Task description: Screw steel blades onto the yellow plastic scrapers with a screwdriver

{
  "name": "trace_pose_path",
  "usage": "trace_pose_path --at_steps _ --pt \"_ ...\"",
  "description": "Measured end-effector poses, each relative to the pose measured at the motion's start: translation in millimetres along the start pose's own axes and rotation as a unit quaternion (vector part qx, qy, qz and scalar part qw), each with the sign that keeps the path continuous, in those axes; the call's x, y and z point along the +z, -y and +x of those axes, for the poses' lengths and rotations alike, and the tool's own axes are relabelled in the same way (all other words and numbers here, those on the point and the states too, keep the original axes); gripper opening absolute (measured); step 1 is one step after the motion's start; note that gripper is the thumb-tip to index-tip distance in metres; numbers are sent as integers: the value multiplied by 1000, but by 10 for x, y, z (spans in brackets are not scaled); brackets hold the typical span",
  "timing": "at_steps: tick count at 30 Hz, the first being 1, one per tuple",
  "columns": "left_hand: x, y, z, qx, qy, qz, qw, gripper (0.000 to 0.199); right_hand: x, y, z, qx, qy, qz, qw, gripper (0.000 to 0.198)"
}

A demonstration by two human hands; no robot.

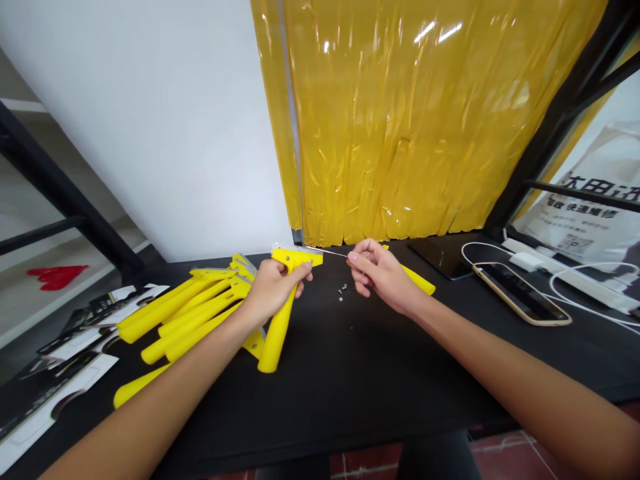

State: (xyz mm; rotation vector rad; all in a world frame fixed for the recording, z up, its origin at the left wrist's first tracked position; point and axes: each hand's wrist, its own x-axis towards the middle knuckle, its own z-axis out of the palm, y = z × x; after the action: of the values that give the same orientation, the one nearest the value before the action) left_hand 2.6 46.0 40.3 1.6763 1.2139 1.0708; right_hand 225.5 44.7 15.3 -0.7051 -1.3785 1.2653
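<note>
Your forearms overhang the table; left hand clamps a tool, right hand pinches a thin rod that a loose hold could drop.

Bright yellow tool, black table — plain, amber curtain, white panel

- Tabletop, front edge, middle to right: bare, passable.
- Toward the left edge: yellow scrapers and flat packaging block.
- Toward the right edge: smartphone, power strip.
- Back edge: yellow plastic curtain bars passage.
</note>
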Motion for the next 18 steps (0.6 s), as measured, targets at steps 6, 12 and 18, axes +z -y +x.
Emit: trace_pose_path --at_steps 6,12,18 --pt "-27 -37 -49 20 -26 66 997 27 48 65 -51 24 23 -145 989 32" --pt "12 98 -24 1 -35 14 999 30 -10 67 -41 3 21 -254 967 33" --pt "37 178 -13 -7 -25 7 1000 34 -5 -3 -40 14 33 -278 960 31"
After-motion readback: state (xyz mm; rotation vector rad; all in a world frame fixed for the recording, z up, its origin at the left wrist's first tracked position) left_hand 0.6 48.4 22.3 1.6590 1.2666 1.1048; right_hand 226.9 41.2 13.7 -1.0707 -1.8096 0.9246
